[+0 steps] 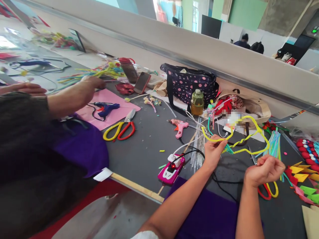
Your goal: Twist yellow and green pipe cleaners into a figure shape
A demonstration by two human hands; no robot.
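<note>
My left hand pinches a yellow pipe cleaner that is bent into large open loops with a twisted stretch. Next to my left fingertips, a teal pipe cleaner is wound around the yellow one. My right hand is curled closed at the right, apart from the loops; whatever may be between its fingers is hidden. Scissors with red and yellow handles lie partly behind my right wrist. A bundle of pale pipe cleaners rests just beyond that hand.
A co-worker's arm reaches in at left, over pink sheets. Other scissors, a pink glue gun and a magenta power strip with cables lie nearby. A patterned bag and a bottle stand at the back.
</note>
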